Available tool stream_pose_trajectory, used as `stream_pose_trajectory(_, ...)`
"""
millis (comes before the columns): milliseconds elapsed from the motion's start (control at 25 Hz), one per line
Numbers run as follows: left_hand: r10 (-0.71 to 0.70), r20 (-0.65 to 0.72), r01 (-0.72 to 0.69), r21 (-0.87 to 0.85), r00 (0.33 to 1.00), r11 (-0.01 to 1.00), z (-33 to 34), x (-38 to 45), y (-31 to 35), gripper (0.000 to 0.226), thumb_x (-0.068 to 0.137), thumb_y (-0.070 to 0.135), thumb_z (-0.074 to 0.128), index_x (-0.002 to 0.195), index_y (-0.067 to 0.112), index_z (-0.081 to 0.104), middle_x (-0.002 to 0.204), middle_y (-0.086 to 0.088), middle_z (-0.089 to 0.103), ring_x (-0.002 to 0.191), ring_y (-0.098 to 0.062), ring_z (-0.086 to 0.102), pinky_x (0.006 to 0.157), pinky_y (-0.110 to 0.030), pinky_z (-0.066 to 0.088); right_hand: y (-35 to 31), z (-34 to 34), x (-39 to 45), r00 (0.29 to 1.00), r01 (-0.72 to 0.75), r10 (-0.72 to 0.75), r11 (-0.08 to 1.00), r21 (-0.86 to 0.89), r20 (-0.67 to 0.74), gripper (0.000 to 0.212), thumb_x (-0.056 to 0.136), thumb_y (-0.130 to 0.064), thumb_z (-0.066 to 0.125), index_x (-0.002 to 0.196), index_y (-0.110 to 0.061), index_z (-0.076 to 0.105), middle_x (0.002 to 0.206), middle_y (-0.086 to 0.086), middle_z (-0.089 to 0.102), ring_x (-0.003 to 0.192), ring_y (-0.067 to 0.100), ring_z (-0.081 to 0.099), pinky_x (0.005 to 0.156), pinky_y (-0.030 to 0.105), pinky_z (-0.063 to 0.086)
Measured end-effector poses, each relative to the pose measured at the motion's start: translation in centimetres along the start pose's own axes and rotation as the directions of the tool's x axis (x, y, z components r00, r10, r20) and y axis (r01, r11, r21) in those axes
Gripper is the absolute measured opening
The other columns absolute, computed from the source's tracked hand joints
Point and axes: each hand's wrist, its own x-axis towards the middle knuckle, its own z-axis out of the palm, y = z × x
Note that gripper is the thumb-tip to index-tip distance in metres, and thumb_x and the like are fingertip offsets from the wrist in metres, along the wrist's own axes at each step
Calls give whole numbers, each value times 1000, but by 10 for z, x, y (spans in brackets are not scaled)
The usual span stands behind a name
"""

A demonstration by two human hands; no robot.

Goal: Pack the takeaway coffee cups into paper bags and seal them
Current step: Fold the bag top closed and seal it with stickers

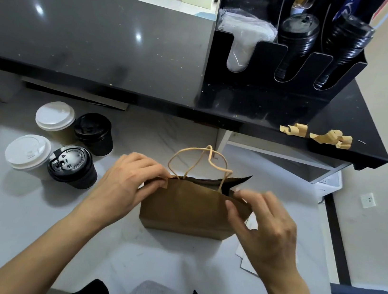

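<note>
Standing upright on the white worktop (27,223), just in front of the person, the brown paper bag (189,208) has its mouth partly open, a dark gap showing along the far edge, and its twine handles (200,162) loop up free. The left hand (128,182) pinches the top rim at the bag's left corner, thumb and fingers curled on the paper; the right hand (264,226) pinches the rim at the right corner, its other fingers spread loosely. Whether a cup is already inside cannot be told, since the interior is in shadow. No seal shows on the rim, so closing looks unfinished. Well to the left, four lidded cups wait unpacked in a cluster: two white-lidded cups (54,119) (28,152) and two black-lidded cups (94,132) (72,166). By this count most of the packing is probably left. On the dark counter (90,40) beyond lie curled brown paper strips (319,135), beside a black lid organiser (285,60).
</note>
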Motion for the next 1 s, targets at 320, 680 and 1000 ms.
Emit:
stream_pose_trajectory(320,-54,15,54,47,998,997,-4,2,-2,18,98,36,52,107,32,67,102,22,62,96,-17,53,87,-42,47,28,-2,6,950,-197,151,969,150,275,36,76,-33,87,103,-24,65,144,-7,52,135,6,44,107,30,32)
stream_pose_trajectory(680,-33,-367,64,73,930,995,-26,3,60,10,92,21,66,90,12,62,88,5,56,79,-20,50,74,-31,44,42,6,7,946,-202,132,954,221,296,18,86,-27,81,103,-30,77,120,-11,60,115,-4,47,95,39,45)
stream_pose_trajectory(1000,108,-40,-107,27,993,994,4,7,80,34,99,35,55,124,14,65,120,4,64,114,-16,58,98,-31,47,42,10,6,966,-150,96,964,219,239,14,87,-32,74,99,-26,78,104,-13,65,98,4,57,86,39,44)
